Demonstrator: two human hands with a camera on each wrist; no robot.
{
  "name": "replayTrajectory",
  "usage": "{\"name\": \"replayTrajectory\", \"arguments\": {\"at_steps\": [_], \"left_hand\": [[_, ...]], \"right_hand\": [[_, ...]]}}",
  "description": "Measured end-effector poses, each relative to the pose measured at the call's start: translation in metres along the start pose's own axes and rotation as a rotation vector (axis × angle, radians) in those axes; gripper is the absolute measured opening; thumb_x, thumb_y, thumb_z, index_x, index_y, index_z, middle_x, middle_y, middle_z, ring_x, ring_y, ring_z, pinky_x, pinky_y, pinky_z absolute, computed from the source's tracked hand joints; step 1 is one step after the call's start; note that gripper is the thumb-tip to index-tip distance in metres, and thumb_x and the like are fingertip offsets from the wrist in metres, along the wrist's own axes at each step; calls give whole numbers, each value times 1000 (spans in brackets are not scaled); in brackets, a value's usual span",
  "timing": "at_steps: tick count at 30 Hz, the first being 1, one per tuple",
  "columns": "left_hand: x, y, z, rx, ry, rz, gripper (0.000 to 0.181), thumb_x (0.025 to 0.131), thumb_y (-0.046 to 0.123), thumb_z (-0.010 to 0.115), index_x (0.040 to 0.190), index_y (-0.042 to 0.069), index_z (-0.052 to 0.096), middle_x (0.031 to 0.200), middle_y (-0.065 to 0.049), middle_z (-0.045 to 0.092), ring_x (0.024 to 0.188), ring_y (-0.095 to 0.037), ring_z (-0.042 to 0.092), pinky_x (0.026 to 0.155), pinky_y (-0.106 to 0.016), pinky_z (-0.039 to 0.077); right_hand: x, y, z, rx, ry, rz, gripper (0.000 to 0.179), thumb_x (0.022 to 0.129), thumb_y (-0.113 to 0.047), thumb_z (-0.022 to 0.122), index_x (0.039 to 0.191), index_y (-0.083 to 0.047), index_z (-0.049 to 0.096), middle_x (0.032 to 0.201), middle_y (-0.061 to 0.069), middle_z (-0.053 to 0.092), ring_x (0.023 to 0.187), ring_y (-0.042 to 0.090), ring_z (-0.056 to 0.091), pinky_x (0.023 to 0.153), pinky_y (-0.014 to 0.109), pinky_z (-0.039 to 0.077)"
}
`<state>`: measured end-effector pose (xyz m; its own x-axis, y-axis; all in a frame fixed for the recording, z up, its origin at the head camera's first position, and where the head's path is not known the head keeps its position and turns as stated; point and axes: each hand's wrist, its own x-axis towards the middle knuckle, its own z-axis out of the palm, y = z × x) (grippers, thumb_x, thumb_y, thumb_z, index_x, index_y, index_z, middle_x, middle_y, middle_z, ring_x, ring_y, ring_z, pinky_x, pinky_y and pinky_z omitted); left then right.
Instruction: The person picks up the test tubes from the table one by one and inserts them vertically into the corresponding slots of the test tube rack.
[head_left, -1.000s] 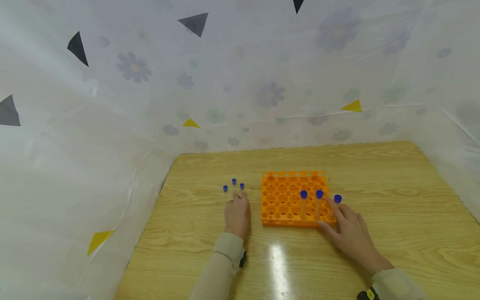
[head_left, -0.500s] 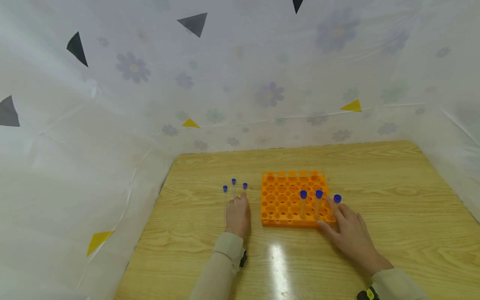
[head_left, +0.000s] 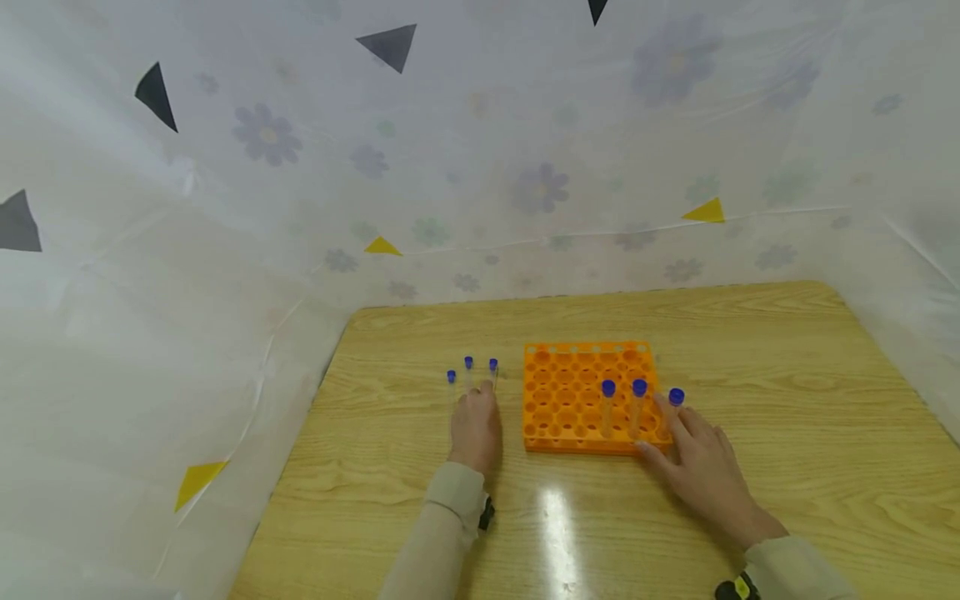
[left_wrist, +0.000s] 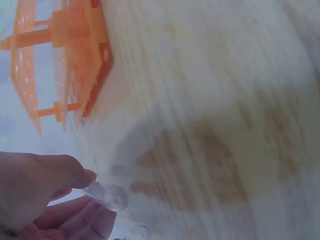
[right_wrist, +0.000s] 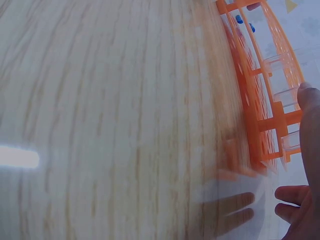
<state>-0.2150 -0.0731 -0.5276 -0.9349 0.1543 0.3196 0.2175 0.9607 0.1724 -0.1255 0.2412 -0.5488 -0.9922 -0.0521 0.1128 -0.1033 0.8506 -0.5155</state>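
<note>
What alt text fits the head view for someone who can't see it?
A person's left hand pinches a blue-capped tube near two others on a wooden table. The right hand touches the near right corner of an orange rack holding three blue-capped tubes.

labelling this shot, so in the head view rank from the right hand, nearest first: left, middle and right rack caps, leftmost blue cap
1. right rack cap: beside the right hand
2. middle rack cap: left of that
3. left rack cap: left again, above the orange rack
4. leftmost blue cap: left of the rack
</note>
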Motion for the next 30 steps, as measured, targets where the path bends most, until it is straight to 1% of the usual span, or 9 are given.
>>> {"name": "replayTrajectory", "arguments": {"at_steps": [2, 5, 8, 9, 12, 19, 22, 26, 30], "left_hand": [[1, 0, -3, -30, 6, 5, 14, 92, -1, 62, 106, -1, 63, 80, -18, 68, 66, -29, 65, 54, -38, 56], [4, -1, -7, -69, 0, 7, 25, 88, 0, 68, 112, -4, 62, 83, -19, 68, 68, -30, 66, 56, -38, 57], [7, -1, -13, -117, -21, -11, 36, 83, 0, 73, 117, -4, 60, 87, -19, 67, 71, -29, 65, 58, -36, 58], [8, -1, -14, -130, -20, -15, 37, 82, 0, 73, 117, -4, 60, 87, -19, 66, 71, -28, 65, 58, -35, 58], [10, 2, -19, -156, -24, -32, 36, 84, 0, 72, 118, -4, 60, 90, -18, 66, 73, -27, 66, 61, -34, 59], [14, 6, -29, -167, -11, -51, 33, 92, 3, 65, 124, -4, 59, 99, -20, 67, 81, -28, 68, 66, -34, 60], [15, 7, -33, -176, 7, -46, 35, 92, 4, 66, 125, -2, 58, 101, -18, 67, 83, -27, 68, 67, -33, 60], [14, 9, -36, -195, 67, -4, 36, 90, 5, 69, 124, -1, 59, 104, -16, 67, 87, -26, 68, 72, -33, 61], [14, 10, -38, -258, 114, 24, 36, 89, 5, 70, 123, 0, 59, 105, -13, 67, 86, -23, 67, 71, -30, 60]], "right_hand": [[0, 0, -1, -3, 1, 0, 84, 96, -56, 55, 161, -26, 12, 148, 32, 38, 136, 53, 31, 106, 78, 17], [0, -1, -1, -6, 2, -6, 83, 96, -55, 55, 161, -25, 12, 147, 31, 38, 135, 53, 32, 105, 79, 18], [0, 0, -1, -10, 1, -8, 84, 96, -55, 55, 161, -26, 11, 148, 31, 38, 135, 53, 32, 105, 78, 18], [0, 0, -1, -8, -1, -7, 84, 96, -55, 55, 161, -26, 10, 148, 31, 37, 135, 53, 32, 105, 78, 17], [0, 0, -1, -8, -1, -6, 84, 96, -55, 55, 161, -26, 10, 148, 31, 37, 136, 52, 31, 105, 78, 18], [-1, 0, -1, -11, 11, -12, 84, 96, -55, 55, 161, -25, 11, 147, 31, 39, 135, 52, 33, 104, 78, 20], [-1, 1, 0, -13, 13, -14, 84, 96, -55, 56, 161, -25, 11, 147, 31, 39, 134, 52, 34, 104, 77, 20], [-1, 0, 0, -6, 13, -16, 84, 96, -55, 56, 161, -26, 11, 146, 31, 39, 133, 52, 34, 104, 77, 20], [-1, 0, 0, -3, 17, -20, 83, 96, -54, 56, 161, -25, 12, 145, 29, 40, 132, 52, 35, 104, 77, 21]]}}
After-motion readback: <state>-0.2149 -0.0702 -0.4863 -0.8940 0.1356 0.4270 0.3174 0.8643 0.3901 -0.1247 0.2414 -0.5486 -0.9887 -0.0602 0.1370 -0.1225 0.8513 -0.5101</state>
